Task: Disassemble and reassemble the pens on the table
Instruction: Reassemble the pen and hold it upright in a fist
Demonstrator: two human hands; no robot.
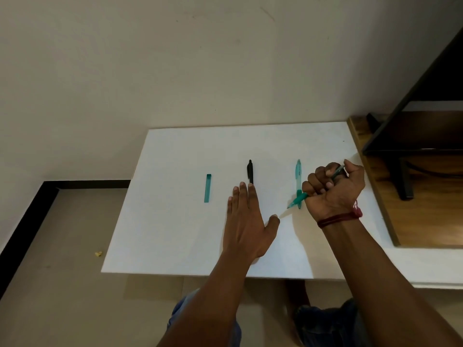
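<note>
My right hand (pixel 334 187) grips a teal pen (pixel 299 198) in a fist, its tip pointing down-left just above the white table (pixel 175 234), its rear end sticking out past my fingers. Behind that fist a second teal pen (pixel 298 175) lies lengthwise on the table. A black pen (pixel 250 171) lies at the middle, its near end hidden under the straight fingers of my left hand (pixel 246 221), which rests flat on the table. A teal pen cap (pixel 207 188) lies alone to the left.
A wooden shelf (pixel 426 209) with a dark metal frame (pixel 400 126) adjoins the table on the right. The wall stands right behind the table's far edge. A small yellow scrap (pixel 98 253) lies on the floor to the left.
</note>
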